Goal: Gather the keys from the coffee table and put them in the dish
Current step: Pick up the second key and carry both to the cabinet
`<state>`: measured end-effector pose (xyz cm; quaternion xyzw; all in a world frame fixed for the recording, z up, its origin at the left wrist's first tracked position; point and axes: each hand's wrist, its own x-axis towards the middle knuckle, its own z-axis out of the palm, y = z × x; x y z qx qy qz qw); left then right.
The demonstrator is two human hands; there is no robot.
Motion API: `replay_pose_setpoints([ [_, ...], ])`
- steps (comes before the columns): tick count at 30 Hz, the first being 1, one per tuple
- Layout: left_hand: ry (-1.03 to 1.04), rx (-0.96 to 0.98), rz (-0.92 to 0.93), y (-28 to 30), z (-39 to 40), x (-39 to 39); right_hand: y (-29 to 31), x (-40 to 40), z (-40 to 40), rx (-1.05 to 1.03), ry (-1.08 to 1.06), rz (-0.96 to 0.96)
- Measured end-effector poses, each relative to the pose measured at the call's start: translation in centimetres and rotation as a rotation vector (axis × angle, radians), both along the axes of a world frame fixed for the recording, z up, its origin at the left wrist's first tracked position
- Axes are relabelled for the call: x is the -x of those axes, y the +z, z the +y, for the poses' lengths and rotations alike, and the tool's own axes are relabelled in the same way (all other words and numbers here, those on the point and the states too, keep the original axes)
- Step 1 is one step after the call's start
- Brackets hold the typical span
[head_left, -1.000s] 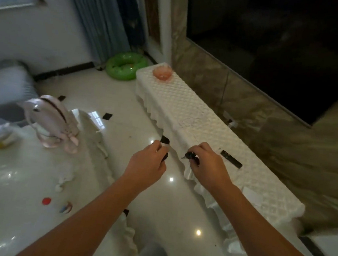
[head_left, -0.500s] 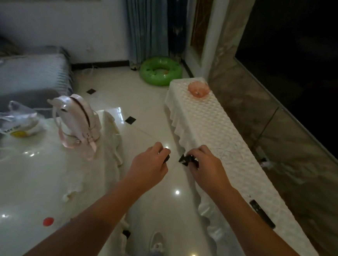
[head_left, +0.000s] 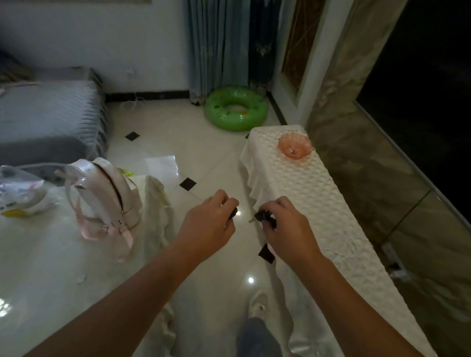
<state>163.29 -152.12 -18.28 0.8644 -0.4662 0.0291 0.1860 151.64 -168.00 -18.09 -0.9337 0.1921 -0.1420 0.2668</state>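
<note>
My left hand (head_left: 210,227) is closed around a small black key (head_left: 234,213), of which only the dark end shows past the fingers. My right hand (head_left: 289,230) grips a black-headed key (head_left: 263,216) with a thin metal tip pointing left. Both hands hover above the floor gap between the coffee table (head_left: 24,274) on the left and the long white-covered cabinet (head_left: 325,202) on the right. A pink glass dish (head_left: 295,147) sits at the far end of that cabinet, with something small and dark inside it.
A white-and-pink backpack (head_left: 106,193) and a plastic bag (head_left: 10,194) lie on the coffee table. A green swim ring (head_left: 235,112) rests on the tiled floor by the curtains. A grey sofa (head_left: 36,117) stands at the left. My leg and shoe (head_left: 258,307) are below.
The view has advanced along the cabinet, so the pink dish appears larger and closer. Both hands keep their grip on the keys and stay side by side.
</note>
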Motion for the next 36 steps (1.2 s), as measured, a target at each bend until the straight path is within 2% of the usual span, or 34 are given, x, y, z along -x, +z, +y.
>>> replay_pose_setpoints([
  [9, 0.033, -0.073, 0.005, 0.1, -10.2, -11.2, -1.9, -11.9, -10.4, -0.077, 0.013, -0.018],
  [16, 0.095, -0.038, -0.012, 1.9, -17.4, -18.6, -0.5, -21.0, -18.3, -0.058, 0.07, -0.032],
  [22, 0.061, -0.043, -0.023, 2.6, -23.2, -24.6, 0.0, -27.1, -23.8, -0.061, 0.066, -0.042],
  [29, -0.07, -0.052, -0.012, 1.0, -30.6, -33.5, -1.4, -34.0, -30.2, -0.039, -0.054, -0.013],
  [36, -0.276, -0.094, 0.018, -0.3, -39.0, -44.2, -2.1, -40.4, -35.6, -0.064, -0.301, 0.039],
])
